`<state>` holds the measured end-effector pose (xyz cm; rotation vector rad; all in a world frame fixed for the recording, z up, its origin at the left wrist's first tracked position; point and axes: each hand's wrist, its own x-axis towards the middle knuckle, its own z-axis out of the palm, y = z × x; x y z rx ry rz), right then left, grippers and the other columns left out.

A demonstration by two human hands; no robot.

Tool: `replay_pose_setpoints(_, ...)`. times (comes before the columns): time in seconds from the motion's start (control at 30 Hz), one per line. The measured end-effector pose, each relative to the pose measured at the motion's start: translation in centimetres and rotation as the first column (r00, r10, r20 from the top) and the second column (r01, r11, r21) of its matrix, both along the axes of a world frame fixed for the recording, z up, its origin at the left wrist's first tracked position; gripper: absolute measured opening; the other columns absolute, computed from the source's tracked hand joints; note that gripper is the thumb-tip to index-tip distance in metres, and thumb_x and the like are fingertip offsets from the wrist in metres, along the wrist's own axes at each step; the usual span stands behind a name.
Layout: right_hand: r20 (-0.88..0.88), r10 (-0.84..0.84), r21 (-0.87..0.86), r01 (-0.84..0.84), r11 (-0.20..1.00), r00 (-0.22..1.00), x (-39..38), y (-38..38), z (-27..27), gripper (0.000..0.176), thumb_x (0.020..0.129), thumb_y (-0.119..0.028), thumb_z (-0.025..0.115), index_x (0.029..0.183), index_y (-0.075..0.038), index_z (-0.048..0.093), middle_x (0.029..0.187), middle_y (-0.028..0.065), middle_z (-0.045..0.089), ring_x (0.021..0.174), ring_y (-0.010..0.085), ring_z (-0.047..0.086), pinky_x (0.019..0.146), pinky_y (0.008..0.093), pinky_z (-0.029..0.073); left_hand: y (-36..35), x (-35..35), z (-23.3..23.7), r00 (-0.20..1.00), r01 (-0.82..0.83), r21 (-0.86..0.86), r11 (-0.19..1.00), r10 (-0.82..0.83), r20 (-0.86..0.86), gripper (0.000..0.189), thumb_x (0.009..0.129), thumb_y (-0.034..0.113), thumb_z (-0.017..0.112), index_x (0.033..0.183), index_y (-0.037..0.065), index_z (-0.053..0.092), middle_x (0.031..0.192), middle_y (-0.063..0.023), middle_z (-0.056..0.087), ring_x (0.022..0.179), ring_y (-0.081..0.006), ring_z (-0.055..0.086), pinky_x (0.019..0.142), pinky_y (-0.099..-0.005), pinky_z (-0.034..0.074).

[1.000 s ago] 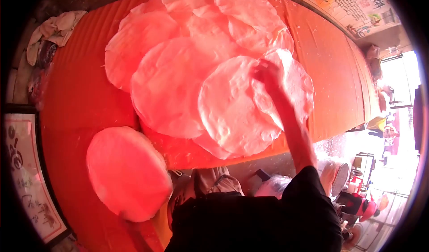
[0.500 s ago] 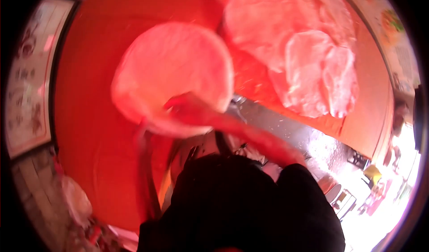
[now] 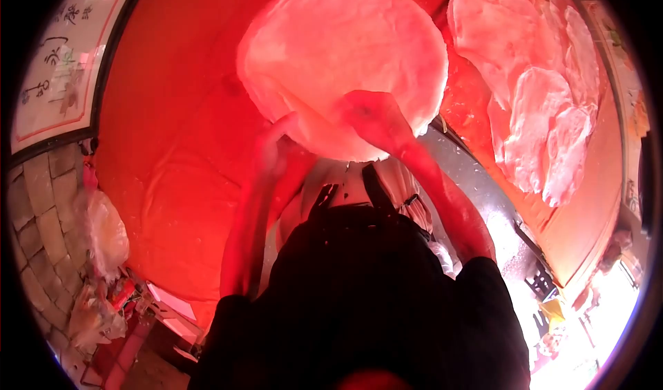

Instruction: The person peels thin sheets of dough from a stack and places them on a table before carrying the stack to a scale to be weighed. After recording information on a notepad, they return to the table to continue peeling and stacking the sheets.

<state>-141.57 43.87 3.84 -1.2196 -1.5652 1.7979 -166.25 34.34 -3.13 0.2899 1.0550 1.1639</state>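
A large, thin round sheet of dough or flatbread [image 3: 345, 44] lies in front of me, pinkish under the red light. My left hand [image 3: 280, 141] is at its near left edge, thumb and fingers closed on the rim, where a fold rises. My right hand [image 3: 376, 117] reaches over the near part of the sheet, its fingers curled down and gripping the surface; the fingertips are partly hidden. Part of the near rim hangs past the table's edge toward my body.
Several similar sheets [image 3: 545, 120] overlap on the right of the red-covered table [image 3: 173, 113]. A framed panel with writing [image 3: 59, 58] stands at the left. Plastic bags [image 3: 107, 234] are at the lower left, above brick paving [image 3: 45, 217]. Bright light fills the lower right.
The view has shifted, so the sheet appears higher and farther right. My right hand has moved right across the sheet, and my left hand has come up onto its near left rim.
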Motion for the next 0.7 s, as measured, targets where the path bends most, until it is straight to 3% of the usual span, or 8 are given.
replay_pose_setpoints(0.03,-0.002,-0.067,0.075,0.067,0.995,0.998,-0.7,-0.4,0.1,0.029,0.079,-0.023,0.073,0.097,-0.001,0.068,0.072,0.0088,0.064,0.071,0.0129,0.061,0.067,0.0288,0.049,0.8,1.4,2.3,0.995,-0.085,-0.087,0.993,0.081,-0.054,0.037,0.094,0.022,0.059,0.126,0.004,0.051,0.114,-0.0029,0.060,0.101,-0.0163,0.058,0.087,-0.0331,0.045)
replay_pose_setpoints(0.13,0.261,0.152,0.153,-0.197,0.968,0.953,-2.0,-0.6,3.3,0.043,0.077,-0.027,0.077,0.108,0.001,0.065,0.093,0.0153,0.068,0.087,0.0214,0.066,0.076,0.0334,0.052,2.9,5.3,7.7,0.965,-0.240,-0.210,0.948,0.210,-0.155,0.037,0.096,0.028,0.057,0.125,0.005,0.051,0.113,-0.0031,0.061,0.100,-0.0166,0.058,0.084,-0.0321,0.045)
replay_pose_setpoints(0.23,0.310,0.080,0.453,-0.221,0.864,0.948,-2.1,-1.6,2.5,0.050,0.073,-0.032,0.079,0.111,-0.002,0.065,0.096,0.0173,0.067,0.088,0.0270,0.067,0.076,0.0365,0.052,2.1,4.0,5.6,0.982,-0.175,-0.128,0.976,0.163,-0.094,0.040,0.099,0.035,0.052,0.126,0.006,0.052,0.113,-0.0040,0.061,0.097,-0.0170,0.059,0.082,-0.0309,0.045)
replay_pose_setpoints(0.33,0.388,0.094,0.498,-0.295,0.816,0.917,-2.1,-1.8,2.8,0.052,0.073,-0.033,0.079,0.114,-0.004,0.064,0.101,0.0177,0.067,0.091,0.0304,0.067,0.078,0.0384,0.052,1.7,3.3,5.6,0.997,-0.070,-0.076,0.995,0.068,-0.033,0.039,0.100,0.039,0.049,0.121,0.007,0.054,0.108,-0.0036,0.063,0.095,-0.0166,0.059,0.083,-0.0304,0.045)
replay_pose_setpoints(0.43,0.172,0.056,0.441,-0.128,0.888,0.983,-1.8,-1.2,1.2,0.049,0.069,-0.029,0.078,0.109,-0.003,0.066,0.091,0.0158,0.066,0.085,0.0322,0.065,0.075,0.0372,0.051,1.9,2.6,5.9,0.998,0.033,0.003,0.999,-0.033,-0.046,0.037,0.100,0.039,0.047,0.115,0.007,0.055,0.103,-0.0028,0.064,0.094,-0.0158,0.059,0.085,-0.0306,0.043)
replay_pose_setpoints(0.53,0.112,0.248,-0.013,-0.248,0.969,0.962,-0.2,0.6,2.1,0.046,0.072,-0.028,0.077,0.109,-0.004,0.068,0.090,0.0141,0.068,0.082,0.0245,0.065,0.075,0.0331,0.050,1.2,2.3,3.4,0.984,0.015,0.001,1.000,-0.014,-0.178,0.036,0.100,0.038,0.048,0.114,0.006,0.056,0.102,-0.0032,0.065,0.094,-0.0152,0.059,0.087,-0.0313,0.043)
replay_pose_setpoints(0.63,0.078,0.283,-0.101,-0.274,0.956,0.956,0.2,1.1,1.9,0.037,0.079,-0.024,0.073,0.109,-0.005,0.067,0.092,0.0066,0.070,0.087,0.0162,0.066,0.074,0.0295,0.052,1.3,2.1,3.0,0.991,-0.112,-0.090,0.990,0.104,-0.083,0.037,0.099,0.035,0.049,0.119,0.004,0.055,0.107,-0.0044,0.064,0.101,-0.0158,0.059,0.093,-0.0323,0.043)
replay_pose_setpoints(0.7,-0.049,0.038,-0.185,-0.046,0.982,0.998,0.4,-0.1,1.5,0.028,0.081,-0.021,0.071,0.104,-0.005,0.067,0.088,0.0087,0.070,0.082,0.0176,0.067,0.072,0.0300,0.052,2.8,4.5,7.4,0.979,-0.203,-0.192,0.960,0.198,-0.049,0.039,0.099,0.033,0.052,0.122,0.003,0.054,0.112,-0.0056,0.063,0.106,-0.0172,0.058,0.097,-0.0329,0.042)
